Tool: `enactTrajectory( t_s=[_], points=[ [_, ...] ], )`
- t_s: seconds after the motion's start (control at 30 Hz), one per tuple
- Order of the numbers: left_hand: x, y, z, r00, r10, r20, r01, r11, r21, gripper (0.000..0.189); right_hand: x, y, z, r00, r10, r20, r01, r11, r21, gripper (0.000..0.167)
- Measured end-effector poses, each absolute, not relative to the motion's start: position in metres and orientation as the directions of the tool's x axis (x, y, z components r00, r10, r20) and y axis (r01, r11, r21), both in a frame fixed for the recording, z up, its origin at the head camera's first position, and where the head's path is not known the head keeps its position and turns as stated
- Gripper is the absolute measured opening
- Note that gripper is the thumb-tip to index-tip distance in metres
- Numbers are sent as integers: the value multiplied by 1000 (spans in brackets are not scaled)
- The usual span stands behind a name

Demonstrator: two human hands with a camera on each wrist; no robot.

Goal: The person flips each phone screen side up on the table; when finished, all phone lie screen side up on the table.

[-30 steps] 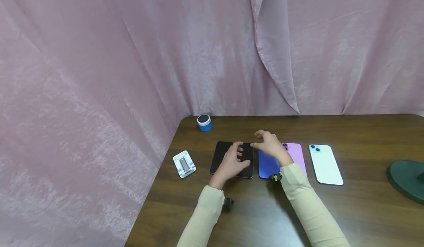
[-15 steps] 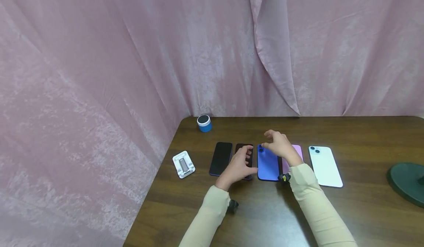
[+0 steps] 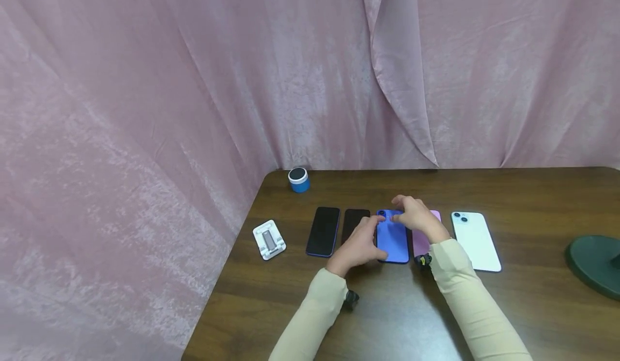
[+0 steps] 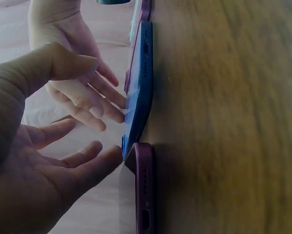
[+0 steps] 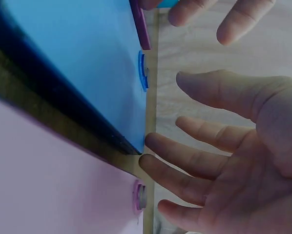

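Observation:
A blue phone (image 3: pixel 396 245) lies back up on the table between my hands. My left hand (image 3: pixel 358 247) is over its left edge, fingers spread and thumb near the phone's lower end, partly covering a dark phone (image 3: pixel 355 222) beside it. Close over the upper right of the blue phone is my right hand (image 3: pixel 417 220), its fingers loosely bent and apart. Under that hand and wrist, a purple phone (image 3: pixel 420 242) is partly hidden. In the right wrist view, the right fingertips (image 5: pixel 153 141) come right at the blue phone's top corner. Nothing is held in either hand.
Left of the dark phone lies a black-screened phone (image 3: pixel 323 232) with a blue edge. Farther left are a white folding stand (image 3: pixel 269 240) and a blue-and-white round jar (image 3: pixel 298 180). A white phone (image 3: pixel 476 241) and a dark green base (image 3: pixel 593 264) are on the right.
Both hands have shifted right. The left has moved from over the two black-screened phones to the blue phone's left edge, while the right has uncovered more of the blue phone.

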State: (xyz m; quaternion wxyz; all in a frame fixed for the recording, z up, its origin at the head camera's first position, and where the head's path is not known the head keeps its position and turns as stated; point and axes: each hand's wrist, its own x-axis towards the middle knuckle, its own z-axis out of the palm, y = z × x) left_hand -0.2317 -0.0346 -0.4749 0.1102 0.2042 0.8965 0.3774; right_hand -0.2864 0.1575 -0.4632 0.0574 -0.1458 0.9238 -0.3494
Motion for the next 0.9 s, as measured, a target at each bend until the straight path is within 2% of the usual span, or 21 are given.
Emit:
enactTrajectory(
  t_s=[0.23, 0.47, 0.67, 0.9],
  points=[
    [-230, -26, -477, -895, 435, -96, 252, 672, 697, 87, -287, 162, -466, -942, -333, -33, -235, 730, -641, 46],
    [-226, -20, -477, -889, 437, -135, 267, 736, 621, 87, -290, 162, -465, -932, -363, 18, -294, 722, -626, 43],
    [-225, -16, -477, -894, 421, -154, 277, 788, 550, 88, -289, 160, -464, -935, -355, 10, -283, 729, -623, 38],
    [-227, -14, -481, -895, 422, -143, 293, 800, 523, 87, -288, 159, -463, -941, -338, 4, -267, 737, -621, 35]
  ],
)
